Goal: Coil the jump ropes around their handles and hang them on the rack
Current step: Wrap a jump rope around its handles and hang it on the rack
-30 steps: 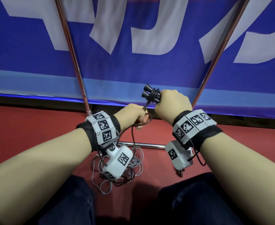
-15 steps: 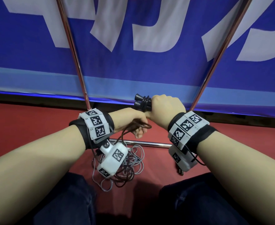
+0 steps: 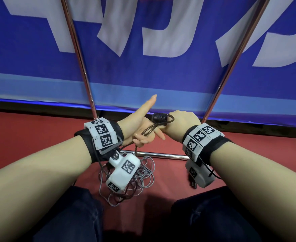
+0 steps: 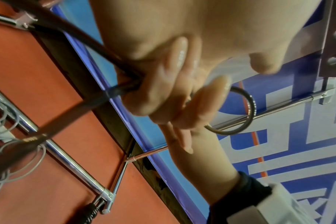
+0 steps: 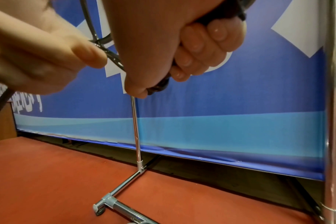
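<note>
Since half a second ago the left hand point(image 3: 140, 126) has swung up and opened its thumb toward the blue banner point(image 3: 161, 81), carrying the dark rope point(image 3: 148, 131) into a fresh loop around the handles point(image 3: 158, 117), which have tipped to show their end caps. The right hand point(image 3: 180, 123) clamps the two black handles in a full fist, knuckles up, in front of the right leg of the metal rack point(image 3: 231, 67). The left hand pinches the rope between curled fingers just left of the handles, thumb free.

The rope looks light, thin and springy, smooth enough to slip, so it likely needs steady tension to keep each turn from unwinding. The handles look rigid and are the sensible place to hold; the rope is best guided close to them. A tangle of grey rope point(image 3: 143, 173) lies on the red floor point(image 3: 30, 137) near the rack's low crossbar, under the left wrist.
</note>
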`<act>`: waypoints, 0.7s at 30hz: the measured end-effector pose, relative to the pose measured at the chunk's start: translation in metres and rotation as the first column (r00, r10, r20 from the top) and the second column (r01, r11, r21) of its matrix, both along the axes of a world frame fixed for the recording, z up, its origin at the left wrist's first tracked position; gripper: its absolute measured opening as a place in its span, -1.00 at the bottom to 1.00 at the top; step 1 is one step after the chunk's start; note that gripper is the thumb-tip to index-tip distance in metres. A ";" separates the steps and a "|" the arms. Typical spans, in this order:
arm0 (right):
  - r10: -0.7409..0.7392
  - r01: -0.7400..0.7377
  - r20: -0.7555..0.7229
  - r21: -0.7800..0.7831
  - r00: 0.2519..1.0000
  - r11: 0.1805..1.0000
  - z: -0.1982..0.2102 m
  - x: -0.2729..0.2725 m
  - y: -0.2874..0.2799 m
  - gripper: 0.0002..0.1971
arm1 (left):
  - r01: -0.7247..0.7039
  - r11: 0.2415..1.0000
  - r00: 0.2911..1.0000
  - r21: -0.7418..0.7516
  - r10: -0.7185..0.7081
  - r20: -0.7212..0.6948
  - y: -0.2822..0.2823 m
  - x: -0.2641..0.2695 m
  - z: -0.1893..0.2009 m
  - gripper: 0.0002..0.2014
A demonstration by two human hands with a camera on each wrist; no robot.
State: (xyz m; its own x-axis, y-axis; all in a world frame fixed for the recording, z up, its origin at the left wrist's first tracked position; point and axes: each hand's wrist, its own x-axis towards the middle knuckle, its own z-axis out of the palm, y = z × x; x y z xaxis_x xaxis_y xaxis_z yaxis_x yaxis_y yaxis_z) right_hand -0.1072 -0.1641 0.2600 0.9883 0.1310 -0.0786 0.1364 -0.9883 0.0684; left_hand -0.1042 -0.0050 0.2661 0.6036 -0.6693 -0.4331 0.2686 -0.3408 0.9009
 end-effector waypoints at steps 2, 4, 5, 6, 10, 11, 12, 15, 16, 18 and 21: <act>-0.005 0.005 0.008 -0.007 1.000 1.000 -0.002 0.001 -0.002 -0.53 | -0.005 0.998 0.997 0.055 0.001 0.077 -0.002 -0.002 -0.001 -0.05; 0.004 -0.004 0.015 -0.028 1.000 1.000 -0.004 0.003 -0.004 -0.60 | -0.027 0.991 0.984 0.132 0.003 0.180 -0.003 -0.005 -0.004 -0.37; 0.005 -0.005 0.016 -0.037 1.000 0.999 -0.006 0.004 -0.005 -0.61 | -0.038 0.986 0.976 0.163 0.001 0.220 -0.004 -0.004 -0.007 -0.49; 0.002 -0.001 0.021 -0.048 1.000 0.999 -0.008 0.005 -0.006 -0.58 | -0.044 0.982 0.972 0.183 -0.001 0.237 -0.004 -0.003 -0.010 -0.58; -0.071 0.074 0.043 -0.082 0.997 0.994 -0.015 0.009 -0.019 -0.57 | -0.205 0.968 0.964 0.145 0.174 0.201 -0.003 0.003 -0.016 -0.62; -0.103 0.105 0.033 -0.079 0.994 0.991 -0.016 0.010 -0.025 -0.58 | -0.280 0.952 0.950 0.124 0.256 0.180 -0.001 0.005 -0.018 -0.63; -0.134 0.135 0.025 -0.069 0.991 0.988 -0.017 0.010 -0.031 -0.58 | -0.345 0.929 0.932 0.132 0.322 0.168 0.002 0.009 -0.020 -0.64; -0.230 0.230 0.019 -0.028 0.973 0.973 -0.017 0.012 -0.047 -0.56 | -0.348 0.870 0.937 0.350 0.333 0.104 0.017 0.020 -0.030 -0.59; -0.252 0.253 0.014 -0.021 0.968 0.967 -0.016 0.012 -0.050 -0.56 | -0.313 0.852 0.947 0.421 0.311 0.074 0.020 0.019 -0.032 -0.59; -0.263 0.263 0.008 -0.016 0.965 0.965 -0.014 0.011 -0.049 -0.56 | -0.299 0.785 0.954 0.542 0.266 0.141 0.021 0.018 -0.034 -0.71; -0.221 0.221 0.012 -0.017 0.975 0.975 -0.011 0.010 -0.038 -0.58 | -0.447 0.699 0.825 0.558 0.081 0.559 0.013 0.016 -0.037 -0.50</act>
